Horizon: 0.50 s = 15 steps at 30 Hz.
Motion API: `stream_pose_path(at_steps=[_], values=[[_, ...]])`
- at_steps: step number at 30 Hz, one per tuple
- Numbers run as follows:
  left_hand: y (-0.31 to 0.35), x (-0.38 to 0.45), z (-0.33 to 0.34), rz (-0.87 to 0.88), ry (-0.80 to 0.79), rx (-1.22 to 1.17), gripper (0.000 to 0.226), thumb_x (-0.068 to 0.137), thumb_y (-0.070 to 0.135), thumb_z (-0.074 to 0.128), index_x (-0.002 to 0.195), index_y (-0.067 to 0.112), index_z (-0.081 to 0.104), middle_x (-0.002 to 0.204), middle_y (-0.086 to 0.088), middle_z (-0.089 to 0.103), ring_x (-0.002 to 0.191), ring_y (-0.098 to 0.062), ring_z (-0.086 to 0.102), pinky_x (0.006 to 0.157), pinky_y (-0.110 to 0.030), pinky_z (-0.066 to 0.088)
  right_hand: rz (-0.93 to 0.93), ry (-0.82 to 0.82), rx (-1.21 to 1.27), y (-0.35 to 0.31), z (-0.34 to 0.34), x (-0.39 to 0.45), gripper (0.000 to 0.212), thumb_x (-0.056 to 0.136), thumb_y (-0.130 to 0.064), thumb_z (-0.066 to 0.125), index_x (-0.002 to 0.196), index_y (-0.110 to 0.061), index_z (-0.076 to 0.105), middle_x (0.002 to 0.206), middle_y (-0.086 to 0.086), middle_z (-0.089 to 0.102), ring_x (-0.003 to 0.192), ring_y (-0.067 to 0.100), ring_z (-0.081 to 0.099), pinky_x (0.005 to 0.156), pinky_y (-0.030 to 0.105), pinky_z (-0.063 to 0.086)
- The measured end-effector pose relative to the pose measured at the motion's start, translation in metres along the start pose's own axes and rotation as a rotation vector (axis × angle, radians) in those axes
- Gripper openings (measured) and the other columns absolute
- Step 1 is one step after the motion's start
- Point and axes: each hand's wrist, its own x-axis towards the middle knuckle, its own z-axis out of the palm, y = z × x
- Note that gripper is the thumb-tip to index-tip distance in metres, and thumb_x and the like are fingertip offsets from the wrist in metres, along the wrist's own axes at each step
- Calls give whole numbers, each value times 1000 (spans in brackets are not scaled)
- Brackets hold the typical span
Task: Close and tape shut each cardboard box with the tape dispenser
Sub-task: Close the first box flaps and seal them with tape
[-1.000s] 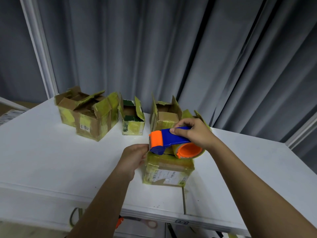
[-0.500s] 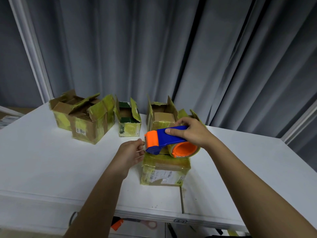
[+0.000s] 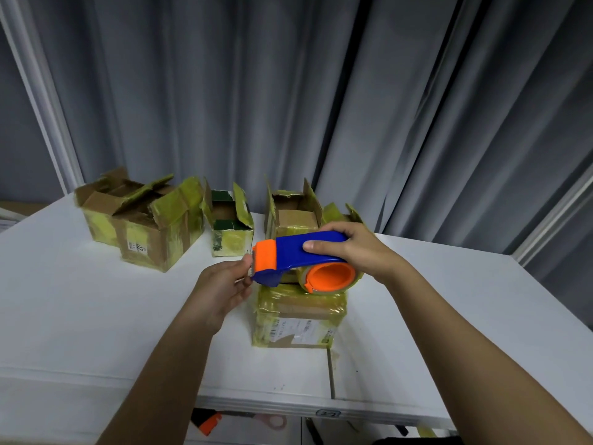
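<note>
My right hand (image 3: 356,252) grips the blue handle of a blue and orange tape dispenser (image 3: 298,258), held just above a closed cardboard box (image 3: 298,319) with yellowish tape and a shipping label near the table's front. My left hand (image 3: 221,290) is at the dispenser's orange nose, its fingertips pinching at the tape end by the blade. Several open cardboard boxes stand behind: an open box (image 3: 295,213) right behind the dispenser, a small green-lined box (image 3: 229,226), and a pair of larger boxes (image 3: 144,223) at the left.
The white table (image 3: 80,316) has a seam near its front edge and ends at the right by a white frame. Grey curtains (image 3: 321,91) hang close behind the boxes. An orange-handled tool (image 3: 208,422) and scissors lie on a shelf below the table.
The dispenser has risen slightly off the closed box's top. My left hand's fingers have come up to the dispenser's nose and closed on the tape end.
</note>
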Motion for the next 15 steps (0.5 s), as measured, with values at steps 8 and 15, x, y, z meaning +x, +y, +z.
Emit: stream_pose_path(at_steps=[8,15], values=[[3,2,-4,63,51,54,16,95,21,56,102,7,60,76,-6,55,67,-12,52,63,-23,46,-16,-23,-45,-10,-2,-4,52,65,-52,72,106,-21,65,95,-6,70,83,13,70,63,18,52],[5,0,-1,72,121,77,10,96,20,55,93,12,59,73,-7,52,67,-14,47,66,-25,46,24,-27,-66,-15,-2,-6,40,79,-48,67,104,-18,68,90,-4,71,80,13,68,66,19,52]])
